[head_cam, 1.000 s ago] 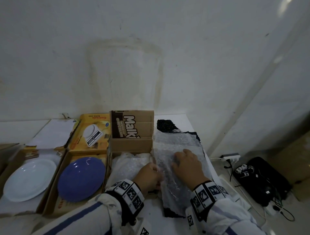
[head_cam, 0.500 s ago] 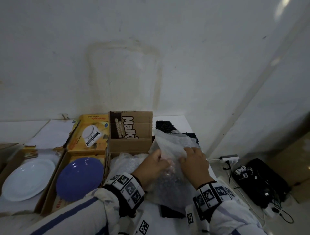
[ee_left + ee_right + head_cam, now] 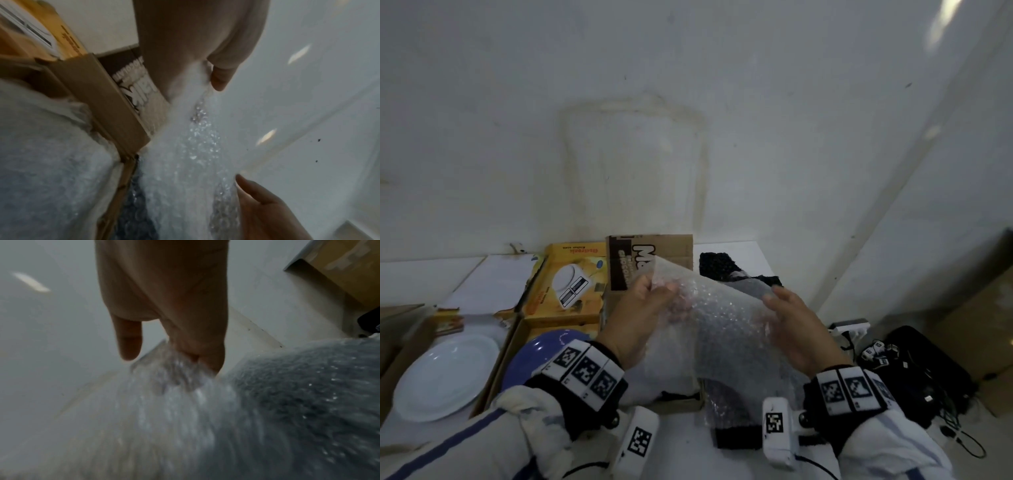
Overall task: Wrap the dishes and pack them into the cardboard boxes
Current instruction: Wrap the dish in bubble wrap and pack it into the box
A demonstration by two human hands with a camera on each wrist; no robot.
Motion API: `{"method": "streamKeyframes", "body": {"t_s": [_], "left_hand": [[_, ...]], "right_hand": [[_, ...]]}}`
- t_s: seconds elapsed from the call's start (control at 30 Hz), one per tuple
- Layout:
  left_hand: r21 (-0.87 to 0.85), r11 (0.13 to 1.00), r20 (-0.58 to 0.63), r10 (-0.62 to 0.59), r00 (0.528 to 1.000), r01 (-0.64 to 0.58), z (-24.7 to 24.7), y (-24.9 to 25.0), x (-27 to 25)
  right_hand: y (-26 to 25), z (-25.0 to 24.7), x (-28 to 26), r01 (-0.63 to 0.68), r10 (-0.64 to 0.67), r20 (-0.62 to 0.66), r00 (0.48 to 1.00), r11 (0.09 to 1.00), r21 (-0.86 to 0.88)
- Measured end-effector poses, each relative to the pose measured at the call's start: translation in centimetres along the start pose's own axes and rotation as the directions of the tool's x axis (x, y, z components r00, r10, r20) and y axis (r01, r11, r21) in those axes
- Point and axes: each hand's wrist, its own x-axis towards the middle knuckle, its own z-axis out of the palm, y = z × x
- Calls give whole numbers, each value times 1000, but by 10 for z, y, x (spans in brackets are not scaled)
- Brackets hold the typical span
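Both hands hold up a clear sheet of bubble wrap [image 3: 722,322] above the table. My left hand [image 3: 650,291] pinches its upper left corner, thumb in front [image 3: 220,78]. My right hand [image 3: 777,301] grips the right edge, fingers curled into the wrap [image 3: 185,363]. A blue plate [image 3: 530,359] lies in an open cardboard box [image 3: 517,337] to the left. A white plate [image 3: 445,377] lies in another box further left. Behind the sheet stands the brown "Malki" box [image 3: 681,250], with more wrap [image 3: 51,162] inside it.
A yellow kitchen-scale box [image 3: 571,277] stands at the back. A dark cloth [image 3: 717,265] lies on the table behind the sheet. On the floor at the right are a black bag [image 3: 924,370], cables and a power strip [image 3: 849,327]. The wall is close behind.
The bubble wrap lay flat on the dark cloth under both hands; the hands have lifted it up off the table and spread apart along its top edge.
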Motion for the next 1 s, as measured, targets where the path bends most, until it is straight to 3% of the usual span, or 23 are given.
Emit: {"method": "streamKeyframes", "body": {"t_s": [0.07,0.13,0.23,0.3,0.37,0.4,0.43,0.5,0.6,0.63,0.67,0.73,0.8,0.87,0.9,0.97,1.0], "left_hand": [[111,993,-64,51,997,-44,-18,2,1],[268,961,-102,103,989,-72,-35,7,1],[443,890,-192,215,958,-111,-52,19,4],[434,896,-257,225,940,-96,-60,24,11],[346,938,-347,163,924,-35,-64,27,14],[309,951,-361,117,925,0,-63,28,12],[286,957,-340,61,938,41,-62,28,9],[194,970,-221,-104,970,148,-57,30,-2],[-50,946,126,-313,941,322,-57,26,-13],[-110,933,159,-324,933,343,-61,23,-15],[-128,930,133,-330,935,346,-63,20,-15],[-126,928,-7,-355,935,351,-70,12,-14],[-130,924,-67,-370,927,359,-80,7,-16],[-123,919,-52,-383,922,375,-88,4,-18],[-119,914,-51,-397,916,389,-92,5,-20],[-103,905,-22,-416,909,412,-98,6,-21],[-96,906,-5,-415,910,413,-99,7,-21]], "right_hand": [[-2,6,0,68,-65,77,995,997,-47],[-8,19,-3,187,-156,130,979,942,-278],[-13,42,-4,350,-421,50,906,676,-649],[-13,58,-6,417,-656,7,754,471,-777],[-14,74,-13,509,-831,53,554,288,-811],[-16,82,-18,556,-872,107,478,207,-805],[-18,90,-23,597,-884,185,429,124,-793],[-16,106,-32,677,-826,398,400,-28,-736],[3,129,-39,797,-607,701,375,-175,-579],[13,135,-40,832,-520,768,375,-178,-526],[23,141,-39,863,-432,808,400,-118,-491],[36,148,-41,855,-290,805,518,158,-493],[45,144,-33,744,-354,659,664,400,-535],[50,134,-18,597,-456,388,801,556,-578],[50,128,-10,492,-432,254,866,639,-591],[49,122,0,239,-219,96,971,849,-472],[50,119,4,125,-97,94,991,923,-365]]}}
